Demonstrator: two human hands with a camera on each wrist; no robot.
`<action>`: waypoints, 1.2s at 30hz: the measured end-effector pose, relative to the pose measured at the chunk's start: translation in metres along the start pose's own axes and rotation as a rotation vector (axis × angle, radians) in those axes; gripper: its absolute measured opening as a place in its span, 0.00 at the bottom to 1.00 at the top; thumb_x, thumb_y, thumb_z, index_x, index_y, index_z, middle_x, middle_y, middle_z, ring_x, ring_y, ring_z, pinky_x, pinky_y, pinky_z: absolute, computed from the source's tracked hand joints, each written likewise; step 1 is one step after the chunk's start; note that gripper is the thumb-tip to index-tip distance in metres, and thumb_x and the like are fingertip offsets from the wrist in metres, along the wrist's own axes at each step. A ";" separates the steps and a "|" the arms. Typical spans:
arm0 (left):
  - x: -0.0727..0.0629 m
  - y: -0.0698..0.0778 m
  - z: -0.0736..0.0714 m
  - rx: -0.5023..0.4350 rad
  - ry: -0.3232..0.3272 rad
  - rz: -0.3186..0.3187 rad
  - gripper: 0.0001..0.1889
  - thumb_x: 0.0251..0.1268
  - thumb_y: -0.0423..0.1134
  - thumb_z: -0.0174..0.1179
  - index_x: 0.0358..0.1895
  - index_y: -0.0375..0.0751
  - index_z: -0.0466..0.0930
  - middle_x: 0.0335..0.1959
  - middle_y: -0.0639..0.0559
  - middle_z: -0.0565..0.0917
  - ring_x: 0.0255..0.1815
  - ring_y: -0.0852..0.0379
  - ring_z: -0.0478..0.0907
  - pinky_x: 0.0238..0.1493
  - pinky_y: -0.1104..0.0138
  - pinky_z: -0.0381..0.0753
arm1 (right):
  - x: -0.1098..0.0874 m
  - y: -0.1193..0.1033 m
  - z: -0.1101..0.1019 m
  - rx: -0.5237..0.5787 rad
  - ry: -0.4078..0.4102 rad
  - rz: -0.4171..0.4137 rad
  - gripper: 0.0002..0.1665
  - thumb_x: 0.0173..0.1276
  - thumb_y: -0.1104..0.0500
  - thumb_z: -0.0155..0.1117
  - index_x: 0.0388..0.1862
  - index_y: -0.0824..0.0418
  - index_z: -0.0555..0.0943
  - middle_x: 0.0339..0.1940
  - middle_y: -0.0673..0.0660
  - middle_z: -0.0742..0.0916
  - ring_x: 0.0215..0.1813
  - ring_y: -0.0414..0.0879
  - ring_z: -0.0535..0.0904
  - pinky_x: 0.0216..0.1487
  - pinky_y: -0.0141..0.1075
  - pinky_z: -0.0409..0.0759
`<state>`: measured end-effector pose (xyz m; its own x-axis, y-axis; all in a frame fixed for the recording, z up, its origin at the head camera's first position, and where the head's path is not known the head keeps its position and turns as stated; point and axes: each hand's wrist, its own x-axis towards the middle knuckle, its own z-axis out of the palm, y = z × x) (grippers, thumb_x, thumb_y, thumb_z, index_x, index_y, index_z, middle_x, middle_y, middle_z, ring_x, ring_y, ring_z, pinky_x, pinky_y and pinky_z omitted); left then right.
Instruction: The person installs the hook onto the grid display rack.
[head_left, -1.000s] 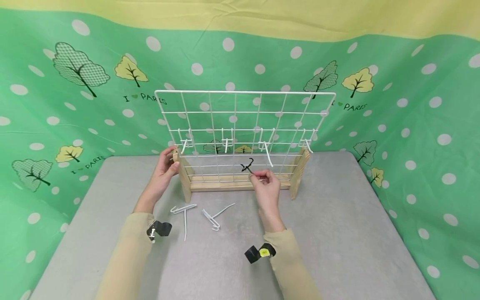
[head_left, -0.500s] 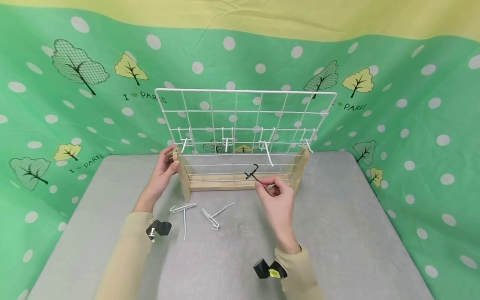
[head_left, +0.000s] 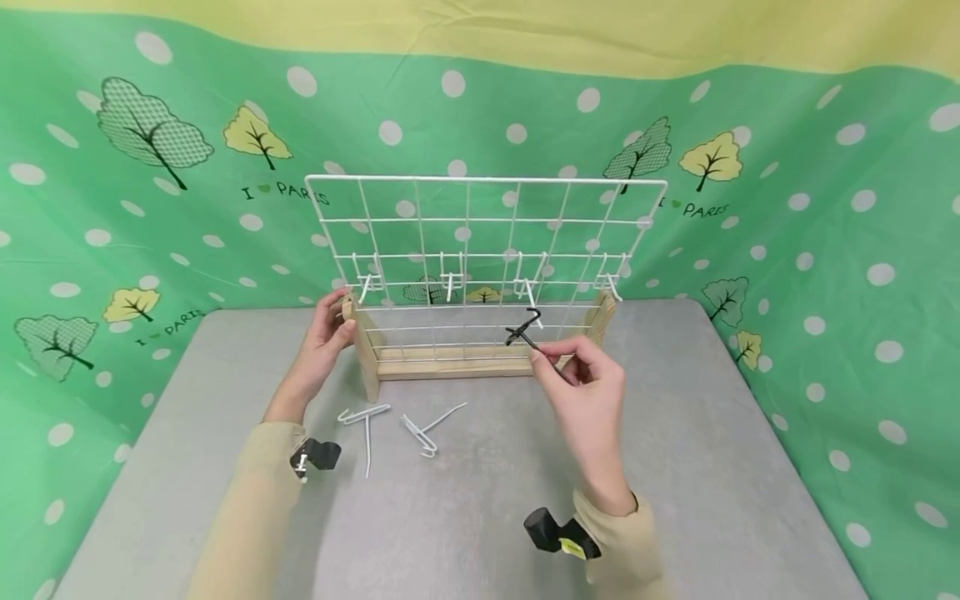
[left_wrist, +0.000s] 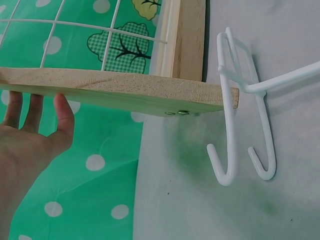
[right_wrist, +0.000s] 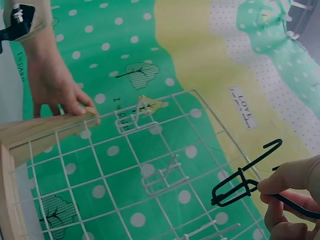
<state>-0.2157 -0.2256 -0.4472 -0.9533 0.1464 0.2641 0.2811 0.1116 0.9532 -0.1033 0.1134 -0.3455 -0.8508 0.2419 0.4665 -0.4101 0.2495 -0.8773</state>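
My right hand (head_left: pixel 588 400) pinches the rod of a black wire display hook (head_left: pixel 521 333) between thumb and fingers. Its double-pronged end points up and left, overlapping the lower grid in the head view. My left hand (head_left: pixel 315 358) grips the top of the left wooden upright (head_left: pixel 365 358), thumb at the front edge, some fingers hidden behind it. That upright belongs to a stand holding a white wire grid (head_left: pixel 467 221). Several white hooks (head_left: pixel 528 292) hang in a row across the grid's middle.
Two loose white hooks (head_left: pixel 367 442) lie on the grey table (head_left: pixel 450 525) in front of the stand; one looms large in the left wrist view. Behind the table hangs a green dotted cloth (head_left: pixel 810 333) with a yellow top band.
My right hand has drawn the black hook away from the lower grid, to the right and toward me. My left hand has stayed on the upright.
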 end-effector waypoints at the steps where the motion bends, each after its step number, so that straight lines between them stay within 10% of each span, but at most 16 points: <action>1: 0.000 0.000 0.000 -0.001 0.000 0.001 0.26 0.78 0.35 0.43 0.74 0.49 0.51 0.67 0.33 0.61 0.64 0.40 0.60 0.51 0.71 0.72 | 0.002 -0.001 -0.002 0.011 -0.004 0.001 0.04 0.57 0.70 0.71 0.31 0.63 0.86 0.14 0.53 0.70 0.17 0.43 0.58 0.18 0.31 0.56; 18: 0.001 -0.005 -0.001 -0.007 -0.001 -0.005 0.25 0.78 0.34 0.44 0.74 0.48 0.52 0.66 0.31 0.61 0.64 0.44 0.61 0.51 0.71 0.72 | 0.053 -0.009 -0.025 0.034 0.100 -0.005 0.02 0.58 0.70 0.71 0.30 0.70 0.85 0.19 0.49 0.79 0.16 0.41 0.60 0.18 0.29 0.56; 36: 0.000 -0.004 -0.002 0.008 -0.010 0.001 0.26 0.78 0.36 0.44 0.74 0.52 0.52 0.67 0.31 0.60 0.63 0.50 0.62 0.50 0.71 0.72 | 0.118 -0.036 -0.033 -0.254 0.120 0.001 0.04 0.60 0.62 0.67 0.29 0.62 0.86 0.25 0.51 0.82 0.21 0.44 0.66 0.24 0.32 0.62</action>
<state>-0.2166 -0.2282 -0.4507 -0.9520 0.1567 0.2631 0.2827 0.1198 0.9517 -0.1781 0.1636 -0.2555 -0.7996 0.3480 0.4894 -0.3009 0.4730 -0.8281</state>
